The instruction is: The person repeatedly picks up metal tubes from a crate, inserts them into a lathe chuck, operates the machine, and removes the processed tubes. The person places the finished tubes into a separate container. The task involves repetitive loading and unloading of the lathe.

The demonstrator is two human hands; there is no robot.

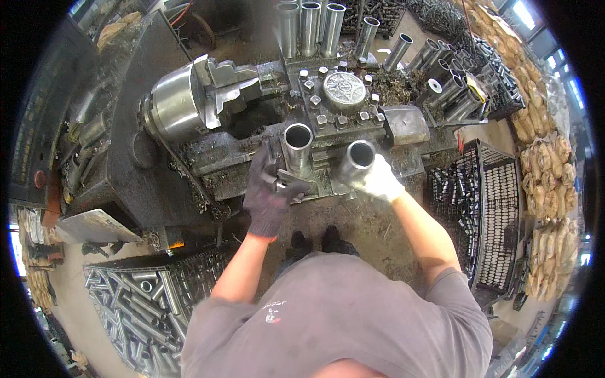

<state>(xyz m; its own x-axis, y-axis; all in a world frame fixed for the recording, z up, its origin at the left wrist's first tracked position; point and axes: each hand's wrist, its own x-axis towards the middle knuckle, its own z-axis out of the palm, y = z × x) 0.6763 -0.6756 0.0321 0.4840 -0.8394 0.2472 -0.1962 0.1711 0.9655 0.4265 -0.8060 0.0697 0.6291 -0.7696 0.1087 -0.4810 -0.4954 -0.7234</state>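
Note:
My right hand (pixel 380 178), in a white glove, grips a metal tube (pixel 357 165) from its right side, its open end facing up. A second metal tube (pixel 297 150) stands upright to the left of it on the lathe carriage. My left hand (pixel 267 198), in a dark glove, is closed around an angular metal piece (pixel 291 183) close to that standing tube's foot. The exact kind of that piece cannot be made out. Beyond both hands is the lathe's tool post (pixel 344 88) with its round top and square-headed bolts. At the left sits the chuck (pixel 175 104) with stepped jaws.
Several tubes (pixel 309 28) stand upright behind the tool post, with more (pixel 449 91) at the right. A crate of tubes (pixel 135 309) is at the lower left. Another crate (pixel 482 214) stands at the right. Metal shavings (pixel 403 88) lie on the machine.

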